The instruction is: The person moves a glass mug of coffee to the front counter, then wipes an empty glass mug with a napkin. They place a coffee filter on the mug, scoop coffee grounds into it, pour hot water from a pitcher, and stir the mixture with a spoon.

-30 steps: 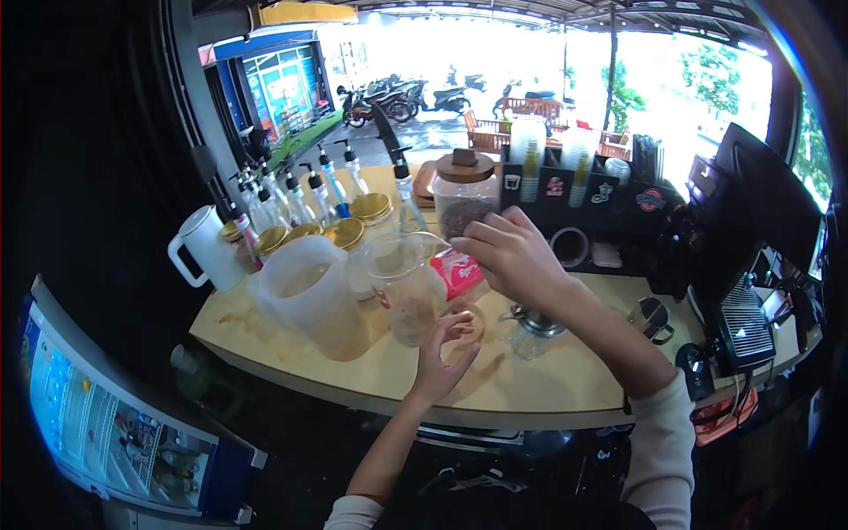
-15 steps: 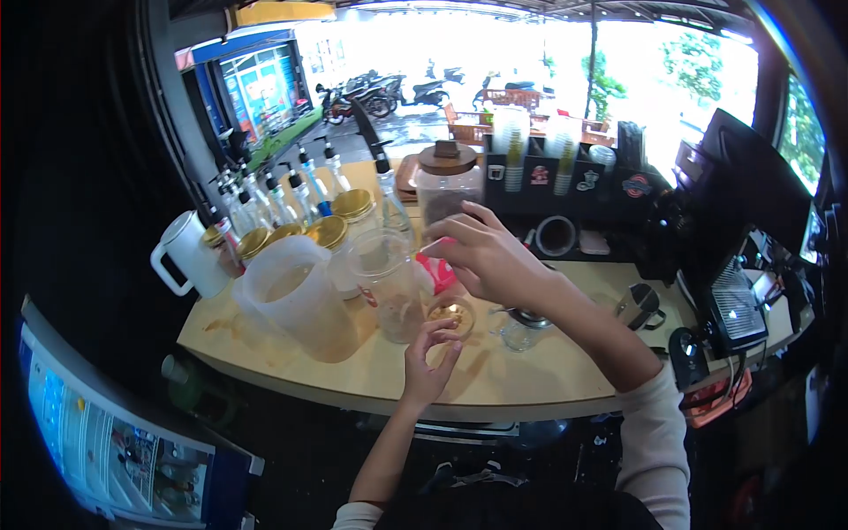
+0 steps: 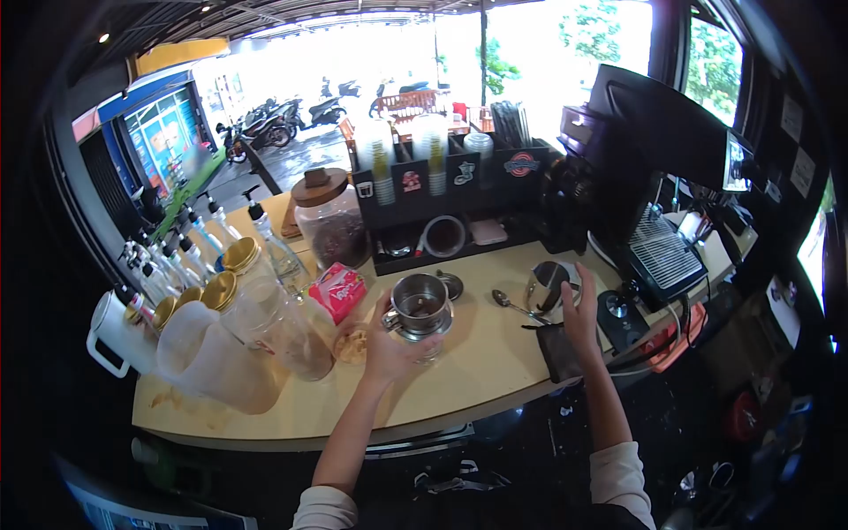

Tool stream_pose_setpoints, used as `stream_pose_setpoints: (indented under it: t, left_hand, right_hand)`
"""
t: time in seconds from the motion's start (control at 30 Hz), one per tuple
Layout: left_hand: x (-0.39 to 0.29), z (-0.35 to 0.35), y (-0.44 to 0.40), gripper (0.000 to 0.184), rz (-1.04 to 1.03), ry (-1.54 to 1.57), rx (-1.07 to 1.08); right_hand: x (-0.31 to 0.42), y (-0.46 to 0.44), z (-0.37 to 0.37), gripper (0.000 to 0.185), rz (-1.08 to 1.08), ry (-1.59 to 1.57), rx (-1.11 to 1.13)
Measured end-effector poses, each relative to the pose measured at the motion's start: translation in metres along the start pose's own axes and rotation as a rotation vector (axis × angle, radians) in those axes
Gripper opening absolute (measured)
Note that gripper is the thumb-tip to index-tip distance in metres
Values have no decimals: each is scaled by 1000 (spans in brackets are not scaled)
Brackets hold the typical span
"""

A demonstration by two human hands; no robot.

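My left hand point(image 3: 391, 349) is wrapped round a small metal drip filter point(image 3: 420, 303) that sits on a glass, with its fingers at the filter's left side. To the right, my right hand point(image 3: 582, 309) has its fingers spread beside a metal pitcher point(image 3: 549, 287); nothing shows in its grasp. A round metal lid point(image 3: 450, 283) lies behind the filter. A spoon point(image 3: 519, 306) and a dark cloth point(image 3: 558, 352) lie left of my right hand. Left of the filter are a small dish point(image 3: 353, 343) and a pink packet point(image 3: 337, 291).
On the left stand a cloudy plastic pitcher point(image 3: 212, 362), a clear jug point(image 3: 287, 331), gold-lidded jars point(image 3: 240, 256) and pump bottles point(image 3: 212, 231). A large wooden-lidded jar point(image 3: 330, 221) and black cup organiser point(image 3: 459, 203) stand behind. An espresso machine point(image 3: 658, 252) is on the right.
The view has turned right. My left hand has moved from beside the dish to the metal filter. My right hand has moved away from the wooden-lidded jar to beside the metal pitcher.
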State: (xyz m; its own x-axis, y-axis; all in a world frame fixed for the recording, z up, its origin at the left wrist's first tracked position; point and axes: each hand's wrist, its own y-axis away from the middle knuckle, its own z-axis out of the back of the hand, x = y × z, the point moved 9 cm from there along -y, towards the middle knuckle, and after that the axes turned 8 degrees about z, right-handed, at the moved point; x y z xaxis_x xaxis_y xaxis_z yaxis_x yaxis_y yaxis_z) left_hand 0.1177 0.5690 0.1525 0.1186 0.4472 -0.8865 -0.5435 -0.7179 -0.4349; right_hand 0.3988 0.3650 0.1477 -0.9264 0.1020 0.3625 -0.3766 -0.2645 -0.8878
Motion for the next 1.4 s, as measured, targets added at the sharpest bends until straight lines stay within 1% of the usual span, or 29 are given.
stream_pose_setpoints:
  t: [0.03, 0.07, 0.1, 0.13, 0.17, 0.23, 0.27, 0.33, 0.37, 0.43, 0.5, 0.57, 0.63, 0.7, 0.73, 0.87, 0.93, 1.03, 1.07, 1.13, 1.17, 1.23, 1.27, 1.33, 1.4]
  left_hand:
    - [0, -1, 0, 88, 3, -11, 6]
    - [1, -1, 0, 85, 7, -21, 13]
    - [1, -2, 0, 82, 10, -32, 19]
    - [3, -2, 1, 82, 19, -19, 15]
    - [5, -1, 1, 82, 29, -6, 7]
    - [14, -2, -1, 82, 35, 25, 24]
    - [16, -2, -2, 81, 42, 57, 38]
    - [17, 0, -4, 82, 55, 16, 53]
    - [18, -1, -3, 82, 67, -22, 70]
    - [26, -1, -2, 83, 86, -37, 80]
    - [24, -1, 1, 84, 100, -52, 84]
    - [19, -6, 9, 85, 135, 6, 94]
    - [23, -9, 12, 87, 132, 61, 105]
    - [15, -11, 17, 88, 33, 40, 131]
    - [13, -11, 18, 86, 26, 51, 123]
    - [16, -12, 22, 79, 69, 48, 127]
    - [21, -11, 24, 79, 73, 53, 113]
    - [20, -11, 23, 81, 58, 47, 114]
    - [21, -10, 23, 82, 46, 53, 94]
    - [20, -9, 23, 82, 38, 58, 72]
    - [19, -9, 23, 83, 41, 55, 83]
    - [19, -10, 23, 83, 47, 52, 94]
    - [21, -10, 23, 84, 51, 66, 99]
    - [22, -11, 23, 85, 56, 81, 104]
    - [18, -12, 22, 84, 35, 118, 98]
  right_hand:
    - [-22, 6, 0, 30, -7, 10, -4]
    - [-60, 18, -12, 31, -226, -152, 94]
    - [-83, 31, -24, 32, -444, -318, 190]
    - [-93, 36, -28, 30, -465, -292, 264]
    - [-99, 39, -29, 30, -469, -291, 262]
    - [-117, 57, -43, 25, -631, -377, 316]
    - [-115, 56, -45, 25, -631, -379, 318]
    - [-103, 52, -46, 24, -589, -665, 139]
    - [-98, 52, -48, 24, -594, -667, 143]
    - [-87, 40, -47, 19, -555, -779, 75]
    - [-75, 29, -49, 18, -569, -831, 54]
    - [-62, 16, -49, 16, -584, -882, 33]
    - [-32, -4, -51, 15, -497, -925, 134]
    - [4, -22, -50, 14, -482, -982, 179]
    - [22, -31, -51, 13, -466, -1035, 217]
    - [74, -58, -54, 13, -385, -1125, 316]
    - [101, -68, -58, 14, -311, -1174, 416]
    - [122, -77, -63, 15, -251, -1153, 464]
    - [130, -80, -62, 15, -255, -1159, 469]
    - [143, -81, -68, 17, -331, -1151, 573]
    - [145, -82, -70, 17, -334, -1154, 576]
    - [152, -88, -74, 18, -264, -1167, 597]
    - [151, -89, -77, 18, -267, -1169, 599]
    - [152, -91, -83, 19, -186, -1112, 646]
    - [157, -93, -84, 20, -189, -1082, 672]
